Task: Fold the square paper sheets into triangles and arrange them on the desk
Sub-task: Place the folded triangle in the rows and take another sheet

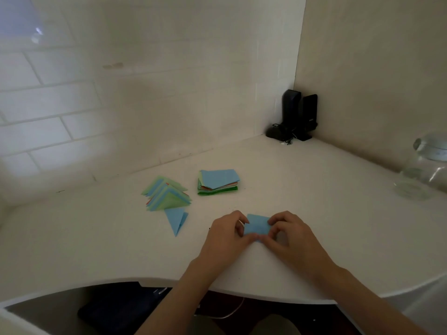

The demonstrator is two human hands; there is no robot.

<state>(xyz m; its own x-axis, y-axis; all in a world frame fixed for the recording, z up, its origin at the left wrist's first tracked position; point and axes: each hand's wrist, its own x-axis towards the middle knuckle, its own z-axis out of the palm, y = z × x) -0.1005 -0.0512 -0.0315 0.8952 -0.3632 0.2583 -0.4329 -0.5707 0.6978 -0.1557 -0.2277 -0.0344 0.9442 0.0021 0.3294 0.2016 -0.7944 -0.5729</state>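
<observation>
Fingers of the left hand [226, 234] and right hand [287, 234] pinch a light blue paper sheet [257, 225] between them on the desk [314, 189]; beyond the grip lies the paper stack [219, 181], folded triangles [167, 195] to its left.

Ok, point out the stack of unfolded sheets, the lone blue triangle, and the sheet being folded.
stack of unfolded sheets [219, 182], head view, top blue sheet.
lone blue triangle [174, 220], head view, its middle.
sheet being folded [257, 226], head view, bare centre.
</observation>
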